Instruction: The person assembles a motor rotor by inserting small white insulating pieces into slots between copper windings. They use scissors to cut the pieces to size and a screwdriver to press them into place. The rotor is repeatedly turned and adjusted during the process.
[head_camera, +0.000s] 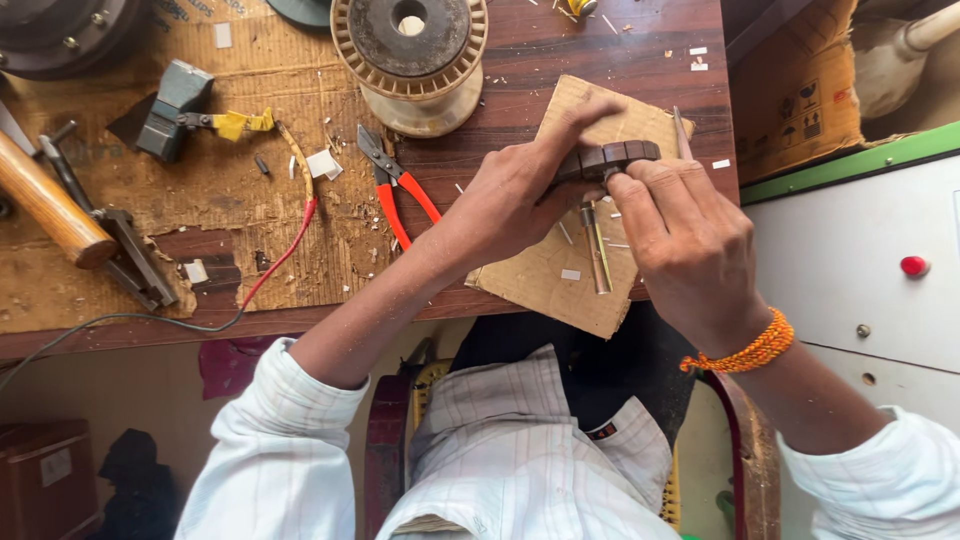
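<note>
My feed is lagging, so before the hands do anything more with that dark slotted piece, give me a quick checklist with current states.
1. Both hands on the dark slotted piece: ok; left hand and right hand grip it together.
2. Piece held over the cardboard sheet: ok.
3. Thin metal rods within reach: ok, lying on the cardboard beneath the hands.
4. Red-handled pliers out of the way: ok, lying left of the hands, untouched.
5. Wire spool apart from the hands: ok.
6. Underside of the piece: cannot tell, fingers hide it.
</note>
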